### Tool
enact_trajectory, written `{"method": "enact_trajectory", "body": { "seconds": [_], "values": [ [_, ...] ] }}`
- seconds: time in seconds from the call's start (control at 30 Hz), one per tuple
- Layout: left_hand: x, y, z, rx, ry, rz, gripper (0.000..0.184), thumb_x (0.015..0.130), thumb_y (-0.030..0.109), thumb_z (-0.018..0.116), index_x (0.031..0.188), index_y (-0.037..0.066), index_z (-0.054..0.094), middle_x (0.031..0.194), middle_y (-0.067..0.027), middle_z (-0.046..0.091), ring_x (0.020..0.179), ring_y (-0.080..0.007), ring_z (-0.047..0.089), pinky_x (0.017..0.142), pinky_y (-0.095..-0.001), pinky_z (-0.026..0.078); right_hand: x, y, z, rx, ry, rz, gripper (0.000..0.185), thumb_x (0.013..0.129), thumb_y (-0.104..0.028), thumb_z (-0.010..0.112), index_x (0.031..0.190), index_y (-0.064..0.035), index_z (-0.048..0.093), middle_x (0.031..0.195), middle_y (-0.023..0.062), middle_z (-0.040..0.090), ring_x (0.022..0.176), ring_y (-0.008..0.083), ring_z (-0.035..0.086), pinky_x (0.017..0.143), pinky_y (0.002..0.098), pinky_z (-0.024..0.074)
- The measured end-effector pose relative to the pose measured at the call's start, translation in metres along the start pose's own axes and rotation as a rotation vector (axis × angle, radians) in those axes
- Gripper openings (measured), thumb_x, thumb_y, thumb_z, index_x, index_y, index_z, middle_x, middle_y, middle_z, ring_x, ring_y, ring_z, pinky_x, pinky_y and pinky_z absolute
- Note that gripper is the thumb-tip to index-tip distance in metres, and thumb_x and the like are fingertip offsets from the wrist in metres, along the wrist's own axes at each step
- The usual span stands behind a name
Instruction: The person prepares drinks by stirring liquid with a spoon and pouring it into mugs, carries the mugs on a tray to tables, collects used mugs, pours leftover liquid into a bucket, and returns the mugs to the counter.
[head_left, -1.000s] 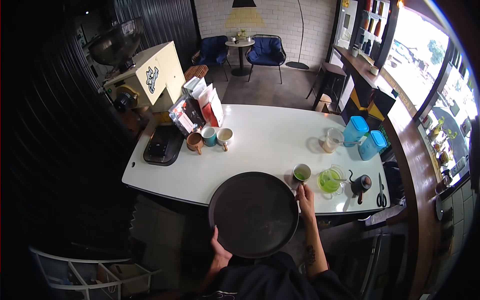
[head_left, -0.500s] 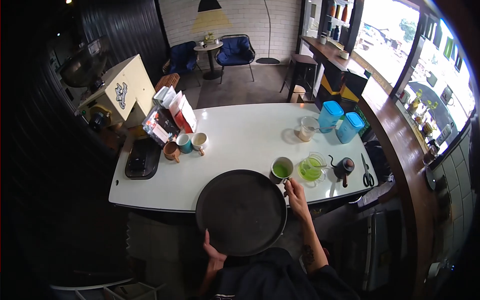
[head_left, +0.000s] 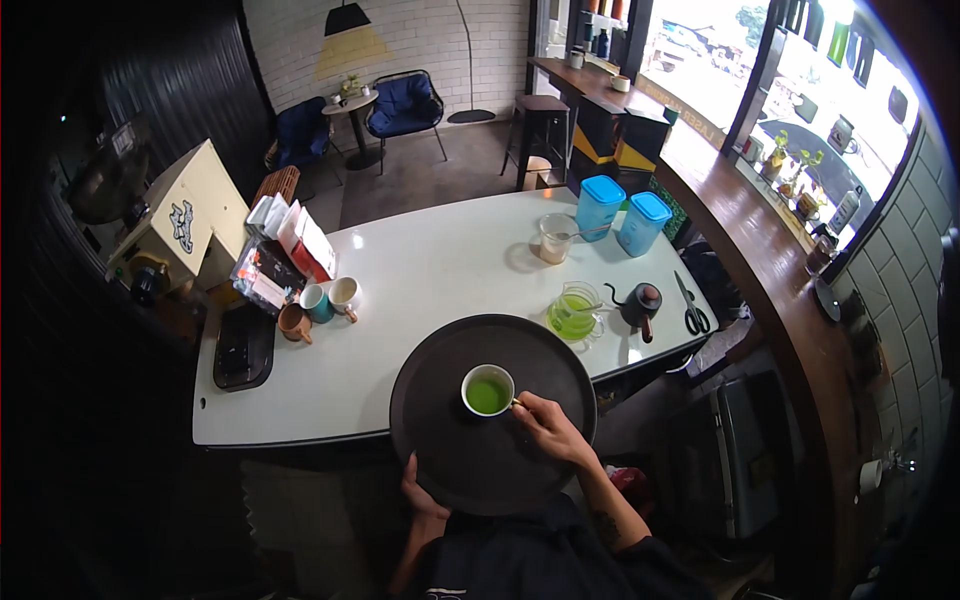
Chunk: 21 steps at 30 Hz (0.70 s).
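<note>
My left hand (head_left: 424, 490) grips the near left rim of a round dark serving tray (head_left: 450, 440), its thumb over the edge and the other fingers hidden beneath. By its handle, my right hand (head_left: 548, 425) holds a white mug (head_left: 488, 390) of green liquid. The mug is over the middle of the tray; whether its base touches the tray I cannot tell. Beyond the tray's right side, a glass jug (head_left: 575, 312) with green liquid and a spoon-like utensil stands on the white table (head_left: 420, 260).
Three cups (head_left: 318, 303) stand at the table's left, by upright packets (head_left: 305, 240) and a black scale-like device (head_left: 244, 345). On the right are blue-lidded containers (head_left: 643, 225), a plastic cup (head_left: 555, 240), a small dark kettle (head_left: 640, 304) and scissors (head_left: 692, 305). A wooden counter (head_left: 740, 230) runs alongside.
My right hand has brought the mug from the table beside the jug leftward and nearer, over the tray. My left hand still holds the tray. The camera view has shifted to the right.
</note>
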<state>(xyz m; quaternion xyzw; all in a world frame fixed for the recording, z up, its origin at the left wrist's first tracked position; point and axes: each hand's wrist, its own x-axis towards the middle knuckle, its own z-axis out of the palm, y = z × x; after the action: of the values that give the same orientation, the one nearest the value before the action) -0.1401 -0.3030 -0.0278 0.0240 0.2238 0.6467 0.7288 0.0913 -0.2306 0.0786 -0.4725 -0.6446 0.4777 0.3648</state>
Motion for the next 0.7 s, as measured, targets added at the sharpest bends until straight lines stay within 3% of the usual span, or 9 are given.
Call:
{"method": "enact_trajectory", "body": {
  "seconds": [0.23, 0.43, 0.53, 0.63, 0.7],
  "values": [
    [0.007, 0.000, -0.003, 0.058, 0.027, -0.040, 0.055, 0.096, 0.038, 0.041, 0.137, 0.003, 0.047, 0.139, -0.0155, 0.051, 0.127, -0.0354, 0.048, 0.110, -0.0492, 0.033, -0.015, -0.002, -0.009, -0.056, 0.006, -0.007, 0.026, 0.098, -0.021, 0.053, 0.089, 0.0032, 0.049, 0.068, 0.0149, 0.042, 0.064, 0.0208, 0.040, 0.062, 0.0358, 0.0383],
    [0.004, -0.003, 0.004, 0.017, 0.037, -0.045, 0.054, 0.095, 0.037, 0.042, 0.135, 0.002, 0.049, 0.137, -0.0157, 0.052, 0.125, -0.0347, 0.050, 0.109, -0.0470, 0.036, -0.023, 0.003, -0.015, -0.027, 0.063, -0.101, 0.020, 0.094, -0.017, 0.060, 0.103, 0.0012, 0.058, 0.082, 0.0128, 0.058, 0.073, 0.0202, 0.056, 0.069, 0.0322, 0.0459],
    [0.002, -0.001, 0.003, -0.005, 0.041, -0.032, 0.052, 0.095, 0.035, 0.044, 0.134, 0.001, 0.049, 0.136, -0.0162, 0.053, 0.123, -0.0343, 0.052, 0.109, -0.0457, 0.037, -0.026, 0.007, -0.036, -0.031, 0.361, -0.174, 0.025, 0.087, -0.010, 0.067, 0.109, 0.0001, 0.060, 0.093, 0.0106, 0.061, 0.081, 0.0169, 0.061, 0.073, 0.0293, 0.0483],
    [-0.002, 0.008, -0.003, -0.017, 0.045, -0.029, 0.053, 0.095, 0.036, 0.044, 0.135, 0.001, 0.049, 0.136, -0.0166, 0.053, 0.123, -0.0350, 0.052, 0.108, -0.0475, 0.038, -0.023, 0.011, -0.057, -0.303, 0.655, -0.293, 0.026, 0.085, -0.010, 0.068, 0.107, 0.0015, 0.060, 0.099, 0.0149, 0.062, 0.090, 0.0244, 0.063, 0.078, 0.0327, 0.0496],
    [-0.006, 0.016, -0.005, -0.022, 0.052, -0.018, 0.053, 0.095, 0.036, 0.045, 0.135, 0.001, 0.049, 0.136, -0.0168, 0.053, 0.123, -0.0353, 0.052, 0.108, -0.0485, 0.038, -0.019, 0.020, -0.063, -0.423, 0.694, -0.298, 0.030, 0.086, -0.013, 0.067, 0.111, 0.0021, 0.060, 0.101, 0.0169, 0.063, 0.095, 0.0289, 0.063, 0.081, 0.0350, 0.0498]
  ]
}}
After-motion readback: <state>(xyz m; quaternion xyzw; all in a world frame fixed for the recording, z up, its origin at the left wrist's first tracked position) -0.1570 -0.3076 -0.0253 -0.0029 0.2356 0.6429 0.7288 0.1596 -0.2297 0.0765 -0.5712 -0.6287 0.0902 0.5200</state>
